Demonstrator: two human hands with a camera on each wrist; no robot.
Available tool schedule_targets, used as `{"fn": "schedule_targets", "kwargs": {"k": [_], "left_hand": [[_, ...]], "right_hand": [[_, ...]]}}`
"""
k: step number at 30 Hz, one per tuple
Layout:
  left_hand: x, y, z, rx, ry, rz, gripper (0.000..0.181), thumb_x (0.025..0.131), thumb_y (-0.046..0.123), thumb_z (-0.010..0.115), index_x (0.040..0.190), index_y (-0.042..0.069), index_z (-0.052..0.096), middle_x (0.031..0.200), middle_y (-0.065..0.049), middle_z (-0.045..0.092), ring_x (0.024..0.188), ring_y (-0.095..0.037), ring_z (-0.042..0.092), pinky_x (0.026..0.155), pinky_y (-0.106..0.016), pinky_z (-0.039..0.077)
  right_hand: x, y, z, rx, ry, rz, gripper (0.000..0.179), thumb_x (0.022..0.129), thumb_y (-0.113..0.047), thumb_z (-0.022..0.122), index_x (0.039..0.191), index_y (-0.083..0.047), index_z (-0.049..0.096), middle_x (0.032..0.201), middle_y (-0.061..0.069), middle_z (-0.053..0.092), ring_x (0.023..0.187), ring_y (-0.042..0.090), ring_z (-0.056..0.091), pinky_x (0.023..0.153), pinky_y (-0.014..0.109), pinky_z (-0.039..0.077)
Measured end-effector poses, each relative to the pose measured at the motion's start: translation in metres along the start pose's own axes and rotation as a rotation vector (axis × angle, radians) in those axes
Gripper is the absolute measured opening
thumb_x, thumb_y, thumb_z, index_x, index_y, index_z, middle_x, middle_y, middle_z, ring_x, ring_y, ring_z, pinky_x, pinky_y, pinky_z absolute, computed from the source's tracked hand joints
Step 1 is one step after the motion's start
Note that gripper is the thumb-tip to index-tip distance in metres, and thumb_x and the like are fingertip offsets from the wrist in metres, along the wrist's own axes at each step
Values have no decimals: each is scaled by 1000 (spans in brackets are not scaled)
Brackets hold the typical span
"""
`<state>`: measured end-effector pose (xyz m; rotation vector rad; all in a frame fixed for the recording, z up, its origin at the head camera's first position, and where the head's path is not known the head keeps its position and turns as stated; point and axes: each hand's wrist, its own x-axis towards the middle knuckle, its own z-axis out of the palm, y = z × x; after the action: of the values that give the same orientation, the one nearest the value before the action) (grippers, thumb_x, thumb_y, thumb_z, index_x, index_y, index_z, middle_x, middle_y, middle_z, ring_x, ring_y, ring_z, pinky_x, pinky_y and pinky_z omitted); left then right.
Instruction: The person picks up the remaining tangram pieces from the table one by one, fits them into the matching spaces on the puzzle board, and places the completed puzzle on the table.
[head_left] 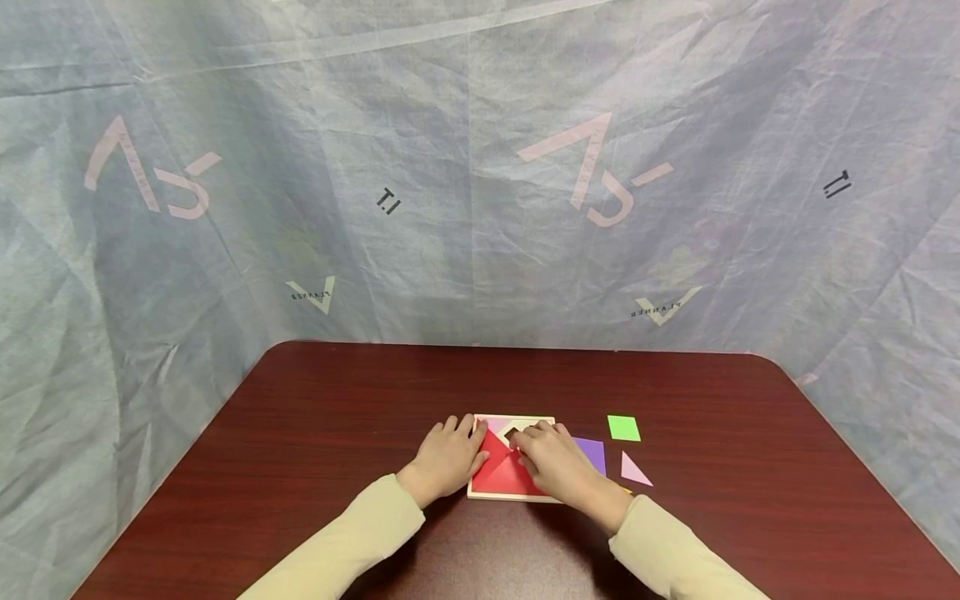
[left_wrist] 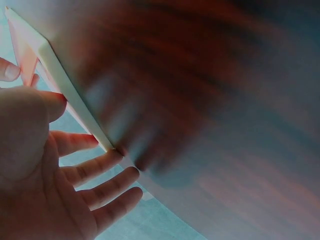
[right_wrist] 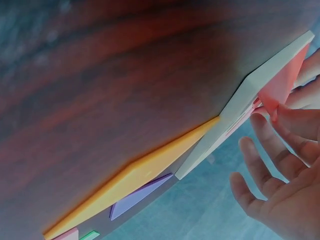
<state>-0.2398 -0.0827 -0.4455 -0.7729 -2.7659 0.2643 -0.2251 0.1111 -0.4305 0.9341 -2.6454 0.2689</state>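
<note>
A shallow square puzzle tray point(head_left: 513, 416) with a pale rim holds flat coloured pieces. Red triangular pieces point(head_left: 504, 478) fill its left and front parts, and a pink piece point(head_left: 495, 424) lies at the back left corner. My left hand point(head_left: 446, 458) rests at the tray's left side, fingers fairly straight and touching the rim. Over the tray's right half is my right hand point(head_left: 557, 462). Its thumb and index finger pinch the tip of a red triangle point(right_wrist: 281, 90), which tilts up from the tray in the right wrist view; the other fingers spread loosely.
Right of the tray lie a purple piece point(head_left: 591, 454), a green piece point(head_left: 624, 428) and a pink triangle point(head_left: 636, 470). A yellow-orange piece point(right_wrist: 135, 175) lies against the tray's right corner in the right wrist view. A grey printed cloth point(head_left: 472, 167) hangs behind the dark red table point(head_left: 360, 392).
</note>
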Motion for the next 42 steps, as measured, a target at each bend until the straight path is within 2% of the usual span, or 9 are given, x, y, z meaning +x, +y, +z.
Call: {"fn": "schedule_targets", "kwargs": {"k": [12, 24, 31, 42], "left_hand": [[0, -1, 0, -7, -1, 0, 47, 91, 43, 47, 127, 12, 53, 118, -9, 52, 99, -25, 53, 80, -37, 47], [2, -2, -1, -18, -17, -7, 49, 92, 43, 46, 129, 12, 52, 120, -9, 52, 100, -25, 52, 81, -37, 46], [2, -1, -1, -19, -10, -7, 48, 92, 43, 47, 129, 12, 52, 119, -9, 52, 100, -25, 53, 81, -37, 46], [2, -1, 0, -25, -16, -5, 48, 92, 43, 46, 129, 12, 52, 118, -9, 52, 99, -25, 53, 80, -37, 46]], "right_hand": [[2, 3, 2, 21, -62, -22, 12, 77, -14, 69, 88, -13, 64, 92, 2, 63, 87, 22, 53, 75, 41, 43], [3, 2, 2, 23, -106, -7, 15, 77, -17, 69, 91, -11, 66, 95, 3, 60, 90, 22, 52, 77, 44, 45], [3, 3, 4, 3, -99, -2, 17, 76, -19, 70, 90, -11, 65, 94, 3, 60, 90, 23, 52, 77, 43, 45], [1, 1, 3, -18, -83, 1, 13, 74, -23, 73, 78, -12, 65, 85, 1, 58, 84, 21, 50, 71, 40, 43]]}}
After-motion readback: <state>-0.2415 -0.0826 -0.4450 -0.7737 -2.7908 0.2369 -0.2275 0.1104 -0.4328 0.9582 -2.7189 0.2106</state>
